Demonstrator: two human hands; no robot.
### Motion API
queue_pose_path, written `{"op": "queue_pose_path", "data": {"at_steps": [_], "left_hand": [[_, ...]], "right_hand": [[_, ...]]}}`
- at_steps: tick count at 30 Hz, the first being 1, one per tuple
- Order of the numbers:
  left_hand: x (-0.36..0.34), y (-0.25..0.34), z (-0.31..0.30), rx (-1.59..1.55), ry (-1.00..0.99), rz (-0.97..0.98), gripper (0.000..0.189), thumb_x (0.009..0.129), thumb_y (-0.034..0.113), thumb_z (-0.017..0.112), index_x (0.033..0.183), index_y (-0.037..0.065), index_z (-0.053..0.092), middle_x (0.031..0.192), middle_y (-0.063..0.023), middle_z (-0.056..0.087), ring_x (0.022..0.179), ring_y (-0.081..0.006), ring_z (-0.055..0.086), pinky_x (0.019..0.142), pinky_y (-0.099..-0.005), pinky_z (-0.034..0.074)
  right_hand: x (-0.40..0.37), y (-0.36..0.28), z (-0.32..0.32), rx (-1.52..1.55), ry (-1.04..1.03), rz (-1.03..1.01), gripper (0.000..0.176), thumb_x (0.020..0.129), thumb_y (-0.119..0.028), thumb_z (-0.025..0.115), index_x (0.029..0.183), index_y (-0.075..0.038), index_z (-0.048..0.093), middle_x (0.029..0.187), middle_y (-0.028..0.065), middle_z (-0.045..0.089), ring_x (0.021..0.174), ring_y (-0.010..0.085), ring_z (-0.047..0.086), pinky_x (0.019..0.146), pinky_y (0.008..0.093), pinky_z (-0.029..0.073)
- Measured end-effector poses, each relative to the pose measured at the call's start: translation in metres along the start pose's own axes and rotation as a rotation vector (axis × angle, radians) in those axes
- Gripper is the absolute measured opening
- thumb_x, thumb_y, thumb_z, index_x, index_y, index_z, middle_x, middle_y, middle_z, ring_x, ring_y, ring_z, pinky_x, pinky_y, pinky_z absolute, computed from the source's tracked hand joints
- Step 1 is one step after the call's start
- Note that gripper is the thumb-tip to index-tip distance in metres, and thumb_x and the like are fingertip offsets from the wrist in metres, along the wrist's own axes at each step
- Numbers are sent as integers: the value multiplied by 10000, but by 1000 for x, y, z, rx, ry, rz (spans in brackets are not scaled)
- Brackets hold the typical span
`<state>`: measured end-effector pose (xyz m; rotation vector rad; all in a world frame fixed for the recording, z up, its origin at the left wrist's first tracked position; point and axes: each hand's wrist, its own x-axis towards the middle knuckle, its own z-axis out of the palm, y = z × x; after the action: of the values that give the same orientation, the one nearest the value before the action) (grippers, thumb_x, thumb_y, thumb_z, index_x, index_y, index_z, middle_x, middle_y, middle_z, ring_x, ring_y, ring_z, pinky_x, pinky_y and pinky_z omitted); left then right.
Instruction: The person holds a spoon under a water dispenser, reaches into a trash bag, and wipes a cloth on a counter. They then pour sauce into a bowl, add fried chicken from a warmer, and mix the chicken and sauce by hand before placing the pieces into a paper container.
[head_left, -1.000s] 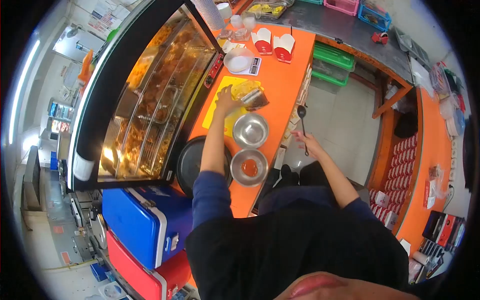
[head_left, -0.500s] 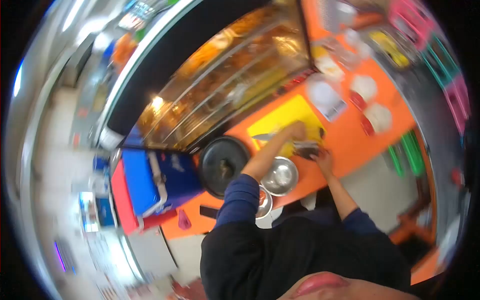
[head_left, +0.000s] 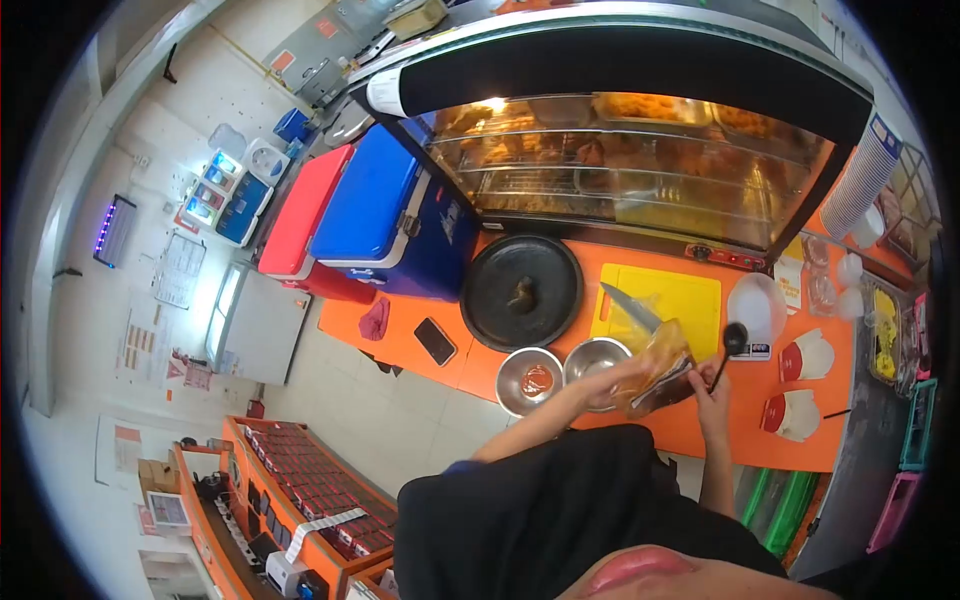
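Note:
My left hand (head_left: pixel 622 376) is closed on a clear plastic bag (head_left: pixel 655 388) with brownish contents. My right hand (head_left: pixel 711 393) grips the handle of a black ladle (head_left: pixel 735 338), whose bowl points up and away from me, beside the bag. Behind them lies a yellow cutting board (head_left: pixel 680 295) with a knife (head_left: pixel 630 306) on it. Two metal bowls stand near my left hand: one bowl (head_left: pixel 516 386) holds red sauce, while the other bowl (head_left: pixel 590 356) is partly hidden by my left hand and forearm.
A glass food warmer (head_left: pixel 640 160) stands behind the orange counter (head_left: pixel 400 340). On the left are a black round pan (head_left: pixel 545 310), a phone (head_left: pixel 435 341), a blue cooler (head_left: pixel 370 215) and a red cooler (head_left: pixel 310 220). Food boxes (head_left: pixel 806 356) sit on the right.
The camera view has turned, moving the warmer rightward in the picture. The black ladle now shows in my right hand, and the bag is held up nearer to me.

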<state>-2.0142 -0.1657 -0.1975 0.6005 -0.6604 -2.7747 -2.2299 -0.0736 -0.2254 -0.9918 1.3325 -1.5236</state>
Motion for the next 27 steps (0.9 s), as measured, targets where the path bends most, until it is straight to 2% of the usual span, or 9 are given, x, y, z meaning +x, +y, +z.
{"op": "queue_pose_path", "data": {"at_steps": [4,6,7,12,14,18,20,23,27], "left_hand": [[-79,-32,30,-453,200,66,669,891,290,646,1434,74,321,1283,-72,538,1184,-183,523,965,-327,445],[-86,-35,5,-77,-103,212,816,808,171,729,1459,78,245,1261,-73,530,1168,-192,523,952,-328,450],[-92,-34,-11,102,-26,92,884,711,29,771,1436,79,267,1215,-67,512,1117,-178,529,908,-327,465],[-128,-29,-46,297,146,37,821,674,-27,774,1373,43,349,1169,-79,529,1078,-188,548,842,-319,490],[-134,-23,-58,266,150,216,666,698,-9,759,1280,34,438,1113,-82,562,993,-184,593,777,-294,514],[-145,3,-95,146,168,201,554,727,16,737,1223,19,490,1049,-115,608,911,-194,634,738,-303,541],[-150,21,-112,155,248,236,449,740,11,708,1156,19,539,969,-93,630,845,-171,642,711,-315,547],[-161,49,-123,224,220,273,563,736,18,712,1253,11,488,1006,-170,657,807,-238,683,720,-341,568],[-159,60,-133,996,372,379,472,689,-26,689,1148,10,587,991,-102,675,824,-186,678,767,-315,538]], "right_hand": [[-13,-4,60,-38,-85,97,119,889,-25,614,901,-42,496,805,18,596,766,92,617,649,221,453],[-21,-6,97,-57,-89,86,113,876,-27,629,901,-32,518,768,24,598,731,88,612,627,217,469],[-26,2,114,-140,-126,90,113,870,-33,639,908,-23,533,763,22,598,709,90,604,635,220,476],[-36,-10,168,-138,-162,153,140,856,-63,664,956,-13,580,716,2,584,660,86,573,618,214,463],[-37,-17,180,-249,-55,-69,168,868,-97,666,1010,-37,598,730,-19,559,601,88,524,597,207,436],[-42,-29,162,-314,115,0,205,880,-122,665,1064,-60,602,776,-30,524,524,63,458,504,193,376],[-50,-36,152,-145,194,268,233,899,-123,635,1118,-60,582,828,-44,493,452,-7,345,381,181,221],[-65,-11,135,-177,196,250,255,891,-148,657,1119,-70,573,789,-44,484,465,0,360,393,185,237],[-92,0,133,-194,60,441,284,892,-206,667,1123,-81,561,760,-49,486,513,17,397,435,200,302]]}}
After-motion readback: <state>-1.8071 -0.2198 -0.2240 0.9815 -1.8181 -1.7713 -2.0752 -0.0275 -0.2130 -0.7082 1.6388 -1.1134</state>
